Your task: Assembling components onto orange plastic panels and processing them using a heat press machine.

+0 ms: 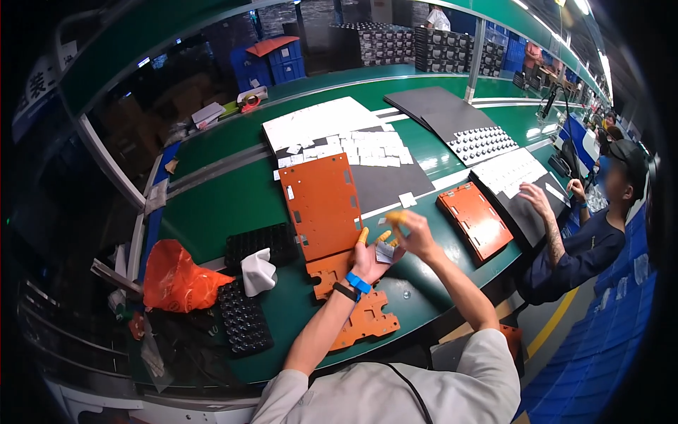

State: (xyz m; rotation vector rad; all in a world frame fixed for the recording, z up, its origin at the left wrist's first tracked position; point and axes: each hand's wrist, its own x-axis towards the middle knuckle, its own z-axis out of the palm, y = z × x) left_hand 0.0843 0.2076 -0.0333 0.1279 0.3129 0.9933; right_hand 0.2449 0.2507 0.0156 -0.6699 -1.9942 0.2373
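My left hand (369, 257) is raised palm up over the green bench, orange finger cots on its fingertips and a blue band on the wrist. It holds a small white-grey pad (385, 252). My right hand (411, 231), also in orange cots, pinches at the top of that pad. Just left of both hands lies a large orange plate (321, 205) with cut-outs. A second orange plate (346, 300) lies under my left forearm.
Black trays (244, 318), a white cloth (257, 272) and an orange bag (176, 277) lie to my left. White pads (357, 147) cover a dark sheet beyond. A co-worker (586, 233) at right reaches over another sheet, beside a third orange plate (474, 219).
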